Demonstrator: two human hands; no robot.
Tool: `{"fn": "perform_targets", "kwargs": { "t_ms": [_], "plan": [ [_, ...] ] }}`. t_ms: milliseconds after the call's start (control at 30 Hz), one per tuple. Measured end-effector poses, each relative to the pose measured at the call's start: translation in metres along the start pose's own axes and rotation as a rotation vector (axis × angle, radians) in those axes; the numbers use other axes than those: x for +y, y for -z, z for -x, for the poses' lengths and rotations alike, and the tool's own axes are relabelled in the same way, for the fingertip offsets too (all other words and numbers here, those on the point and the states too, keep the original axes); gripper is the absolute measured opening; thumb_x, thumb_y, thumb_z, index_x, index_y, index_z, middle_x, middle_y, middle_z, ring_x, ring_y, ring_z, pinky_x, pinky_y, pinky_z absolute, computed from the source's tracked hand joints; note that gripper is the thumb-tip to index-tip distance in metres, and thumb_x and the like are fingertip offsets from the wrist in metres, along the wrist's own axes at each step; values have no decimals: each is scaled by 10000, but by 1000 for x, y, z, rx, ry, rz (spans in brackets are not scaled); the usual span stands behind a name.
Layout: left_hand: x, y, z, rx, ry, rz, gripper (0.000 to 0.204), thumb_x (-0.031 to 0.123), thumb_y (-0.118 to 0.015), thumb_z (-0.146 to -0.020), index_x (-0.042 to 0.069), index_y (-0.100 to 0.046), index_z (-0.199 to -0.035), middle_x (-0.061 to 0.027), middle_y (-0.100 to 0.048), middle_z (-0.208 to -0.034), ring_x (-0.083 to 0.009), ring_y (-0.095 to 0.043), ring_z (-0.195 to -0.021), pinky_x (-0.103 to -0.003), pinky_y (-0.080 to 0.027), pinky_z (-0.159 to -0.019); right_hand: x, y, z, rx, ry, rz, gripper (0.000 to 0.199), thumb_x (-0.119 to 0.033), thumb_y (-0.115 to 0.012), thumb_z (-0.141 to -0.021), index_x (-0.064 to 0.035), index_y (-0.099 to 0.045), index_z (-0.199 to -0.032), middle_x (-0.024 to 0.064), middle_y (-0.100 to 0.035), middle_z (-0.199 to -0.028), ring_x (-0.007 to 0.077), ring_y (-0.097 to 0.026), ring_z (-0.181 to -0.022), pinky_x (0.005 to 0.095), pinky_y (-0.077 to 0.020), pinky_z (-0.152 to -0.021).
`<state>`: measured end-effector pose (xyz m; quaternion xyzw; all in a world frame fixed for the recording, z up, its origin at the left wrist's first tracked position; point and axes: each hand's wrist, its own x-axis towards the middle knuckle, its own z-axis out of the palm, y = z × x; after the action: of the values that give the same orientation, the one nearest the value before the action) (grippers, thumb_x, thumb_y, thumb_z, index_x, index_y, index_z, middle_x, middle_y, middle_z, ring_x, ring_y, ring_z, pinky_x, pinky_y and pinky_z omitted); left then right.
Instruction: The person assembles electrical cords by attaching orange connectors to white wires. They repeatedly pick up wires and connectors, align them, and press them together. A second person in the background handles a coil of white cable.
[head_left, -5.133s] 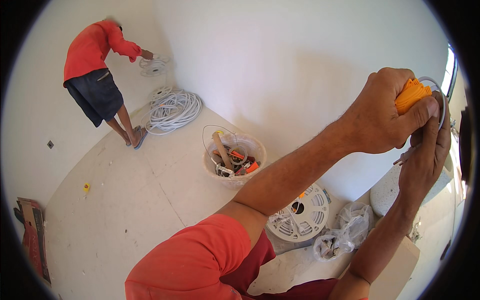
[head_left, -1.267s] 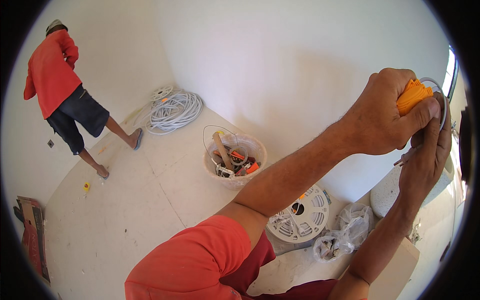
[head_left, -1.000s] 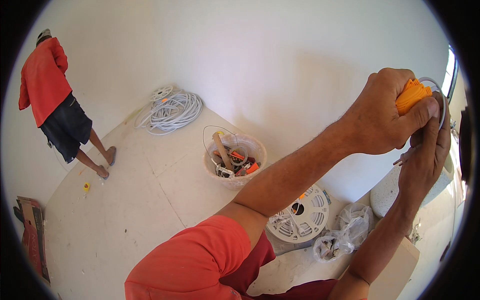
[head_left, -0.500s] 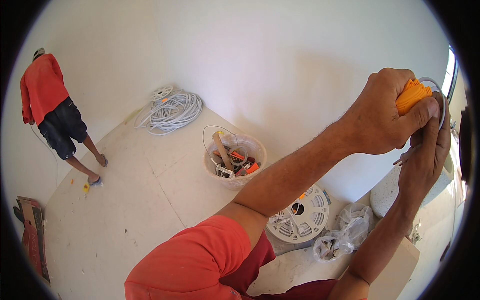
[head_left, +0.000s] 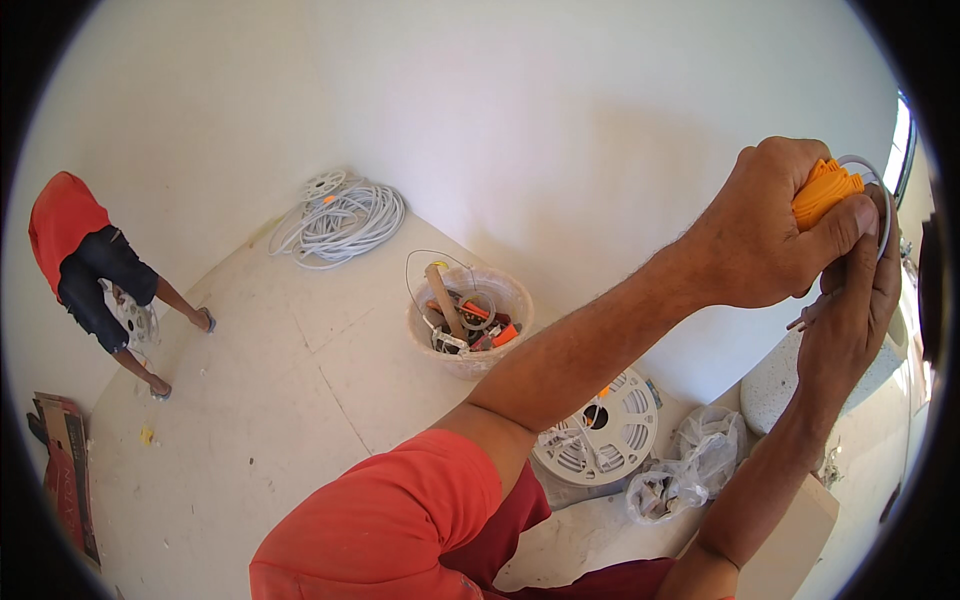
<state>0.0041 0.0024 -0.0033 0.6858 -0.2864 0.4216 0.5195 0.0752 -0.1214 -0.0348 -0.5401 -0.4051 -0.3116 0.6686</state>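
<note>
My left hand (head_left: 765,225) is raised at the upper right, its fingers closed round a ribbed orange plastic piece (head_left: 828,193). Its thumb touches the fingers of my right hand (head_left: 850,310), which is closed just below it. A thin grey cable (head_left: 886,215) loops from behind the orange piece down across my right fingers, which seem to grip it. Two small thin tips (head_left: 797,325) stick out beside the right palm; what they belong to is hidden.
A tub of tools (head_left: 470,320) and a white reel (head_left: 600,430) stand on the floor, with a clear plastic bag (head_left: 690,465) beside the reel. Coiled grey cable (head_left: 345,225) lies by the wall. A co-worker (head_left: 85,250) bends at the far left near another reel (head_left: 135,315).
My hands have hardly moved. The co-worker has bent down and shifted their feet, and a white reel now shows behind their legs.
</note>
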Motion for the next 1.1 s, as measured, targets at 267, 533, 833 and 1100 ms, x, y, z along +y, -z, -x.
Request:
{"fn": "perform_targets", "kwargs": {
  "t_ms": [267, 533, 833, 1100],
  "plan": [
    [-3, 2, 2, 21, 122, 111, 448, 405, -740, -1033, -15, -640, -912, -34, -619, -635, -94, -582, -479, -258, -455, -417, -13, -9, -2, -130, -59, -197, 465, -357, -449, -1177, 18, -621, -1393, 84, -689, -880, 121, -656, -666, 234, -506, -559],
    [-7, 26, 2, -40, 380, 165, 919, 881, -306, -993, 24, -631, -1063, -3, -563, -713, -20, -311, -424, -205, -242, -384, -13, -3, -11, -258, -189, -401, 446, -391, -463, -1177, -4, -675, -1109, -2, -519, -616, 78, -493, -515, 234, -396, -504],
    [-9, 27, 1, 28, 386, 215, 542, 545, -470, -1136, 50, -614, -970, -11, -543, -667, -45, -300, -388, -224, -242, -369, -1, -2, -14, -314, -236, -432, 374, -364, -574, -1135, -8, -664, -1067, -4, -559, -646, 70, -520, -524, 229, -411, -499],
    [-10, 26, 0, 122, 363, 258, 585, 568, -448, -1138, 45, -620, -944, 9, -514, -649, -48, -303, -393, -231, -247, -373, -2, -3, -13, -394, -276, -418, 317, -288, -750, -1040, -1, -652, -1133, -12, -588, -708, 62, -548, -559, 223, -427, -506]
  ]
}}
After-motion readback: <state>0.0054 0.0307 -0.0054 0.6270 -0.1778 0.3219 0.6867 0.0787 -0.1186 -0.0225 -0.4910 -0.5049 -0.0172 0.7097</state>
